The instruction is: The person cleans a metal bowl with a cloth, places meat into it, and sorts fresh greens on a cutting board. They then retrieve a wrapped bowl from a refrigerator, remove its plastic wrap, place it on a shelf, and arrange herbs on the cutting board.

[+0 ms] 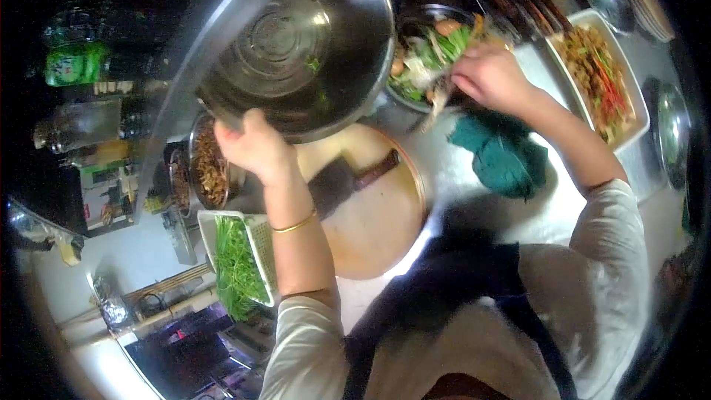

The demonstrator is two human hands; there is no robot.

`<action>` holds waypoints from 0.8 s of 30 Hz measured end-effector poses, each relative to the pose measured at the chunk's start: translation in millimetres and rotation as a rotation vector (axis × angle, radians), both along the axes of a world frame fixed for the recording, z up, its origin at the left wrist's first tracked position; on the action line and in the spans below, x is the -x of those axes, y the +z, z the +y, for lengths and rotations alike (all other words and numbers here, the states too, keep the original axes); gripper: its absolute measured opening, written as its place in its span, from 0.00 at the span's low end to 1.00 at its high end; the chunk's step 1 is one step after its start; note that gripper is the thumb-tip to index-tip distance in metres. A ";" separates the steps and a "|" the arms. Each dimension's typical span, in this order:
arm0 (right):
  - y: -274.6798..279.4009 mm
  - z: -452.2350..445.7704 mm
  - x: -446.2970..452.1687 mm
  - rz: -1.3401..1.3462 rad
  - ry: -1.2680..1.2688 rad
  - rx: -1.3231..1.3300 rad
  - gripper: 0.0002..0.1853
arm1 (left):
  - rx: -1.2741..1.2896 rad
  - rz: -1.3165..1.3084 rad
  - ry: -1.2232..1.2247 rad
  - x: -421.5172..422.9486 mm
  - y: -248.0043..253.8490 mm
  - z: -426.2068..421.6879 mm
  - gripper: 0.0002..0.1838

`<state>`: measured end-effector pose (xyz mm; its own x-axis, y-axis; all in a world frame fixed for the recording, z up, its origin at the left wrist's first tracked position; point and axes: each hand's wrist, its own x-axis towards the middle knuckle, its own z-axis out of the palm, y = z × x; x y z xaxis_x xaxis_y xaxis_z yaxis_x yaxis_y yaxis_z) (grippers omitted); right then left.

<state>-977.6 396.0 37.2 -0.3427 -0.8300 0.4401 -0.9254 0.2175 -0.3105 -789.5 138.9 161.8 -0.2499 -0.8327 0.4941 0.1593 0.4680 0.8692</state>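
My left hand grips the rim of a large stainless steel basin, thumb over the edge. The basin is tilted with its inside facing me, and a few green bits cling to it. My right hand is closed, fingertips together, over the right side of a dark-rimmed bowl of green vegetables and brown eggs. A pale, brownish strip hangs just below those fingertips; what it is, I cannot make out. Below the basin, a cleaver lies on a round wooden chopping board.
A green cloth lies on the metal counter right of the board. Further right stands a white dish of cooked food with red strips. On the left are a bowl of brown food and a basket of leafy greens.
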 end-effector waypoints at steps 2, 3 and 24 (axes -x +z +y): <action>-21.1 53.5 -28.4 -0.155 0.024 -0.120 0.15 | -0.191 0.025 -0.001 -15.8 2.3 2.2 0.20; -27.6 76.7 -50.2 -0.155 0.009 -0.168 0.28 | -0.272 0.064 -0.027 -22.3 6.1 6.2 0.21; 80.5 -60.2 -174.5 -0.877 -0.506 1.040 0.43 | -0.523 0.153 -0.394 -197.7 -25.6 118.8 0.20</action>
